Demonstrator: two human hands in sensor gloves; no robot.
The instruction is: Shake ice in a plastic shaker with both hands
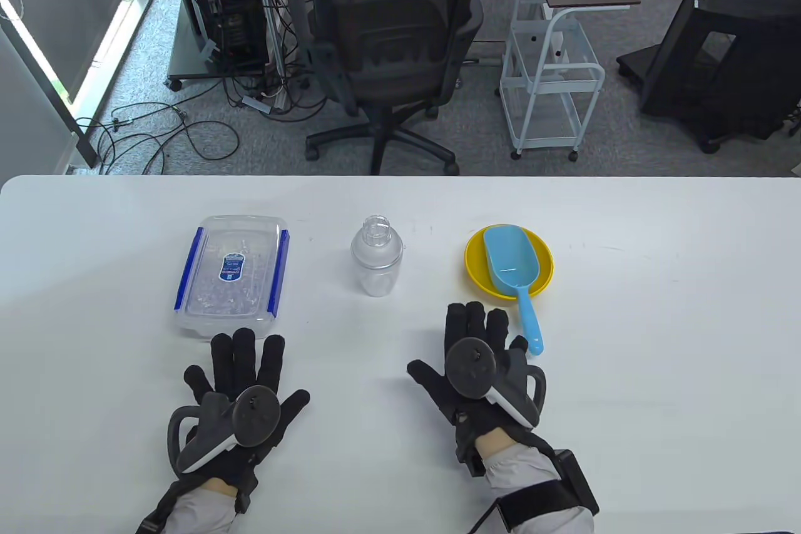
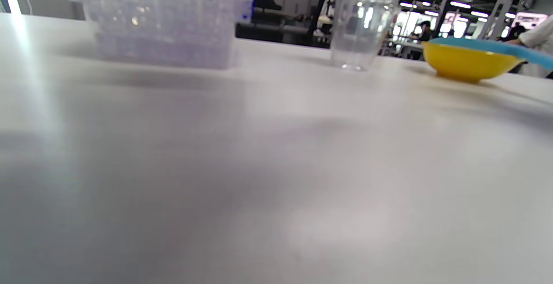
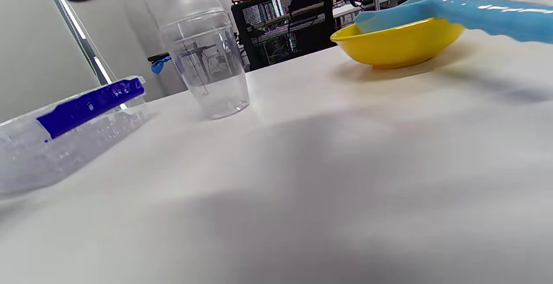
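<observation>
The left hand [image 1: 241,399] in its black sensor glove lies flat on the white table [image 1: 657,340], palm down, fingers spread and holding nothing. Just beyond its fingertips sits a clear rectangular plastic box with blue side clips [image 1: 233,273], lid on, with what looks like ice inside. Ahead of the gap between the two hands, nearer the right one, a clear plastic shaker with a domed top and open neck [image 1: 376,255] stands upright, apart from both hands. The right hand [image 1: 479,362] also lies flat and empty, fingers extended and loosely together. Just ahead of it and to its right, a round yellow bowl [image 1: 479,274] carries a light blue plastic scoop [image 1: 511,261], whose handle ends just beside the right fingertips; I cannot tell whether they touch.
</observation>
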